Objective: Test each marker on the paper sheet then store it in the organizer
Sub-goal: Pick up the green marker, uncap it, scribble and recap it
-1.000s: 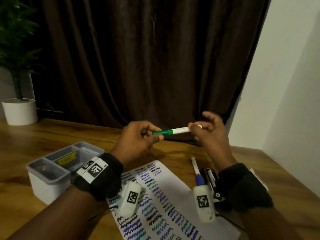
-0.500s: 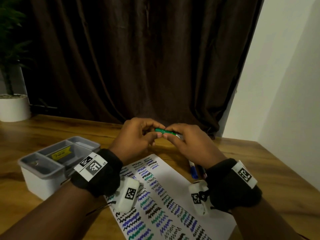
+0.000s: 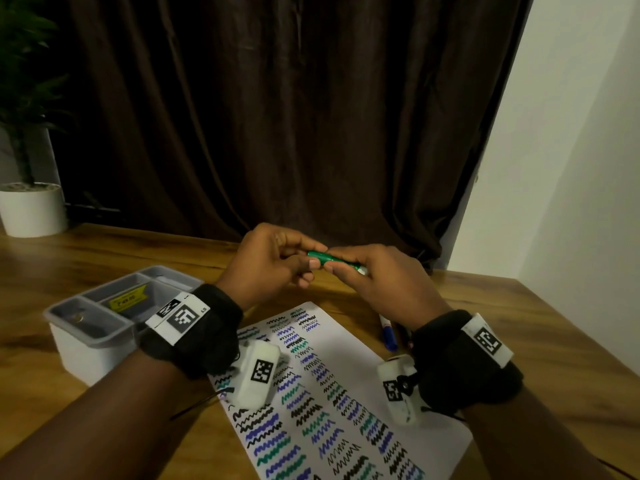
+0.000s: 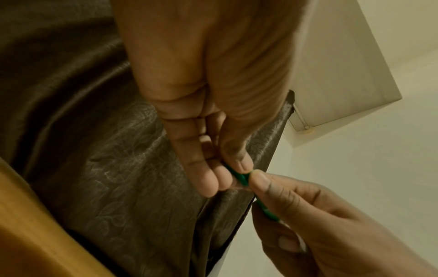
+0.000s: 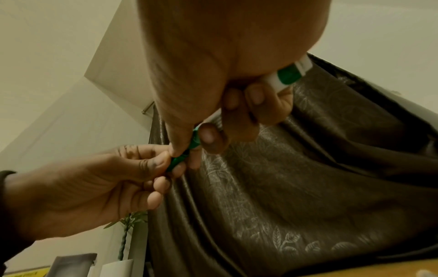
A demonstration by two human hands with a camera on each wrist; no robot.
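Observation:
Both hands hold one green-and-white marker in the air above the far end of the paper sheet. My left hand pinches its green cap end between thumb and fingers. My right hand wraps the white barrel, thumb and forefinger close to the cap. The sheet is covered with black, blue and green zigzag test lines. The grey organizer stands on the table to the left, a yellow label in its middle compartment.
A blue-capped marker and a dark one lie on the wooden table right of the sheet, partly behind my right wrist. A potted plant stands at the far left. A dark curtain hangs behind.
My right hand slid along the marker from its far white end up to the cap, so the two hands now meet. Both hands sank slightly toward the table.

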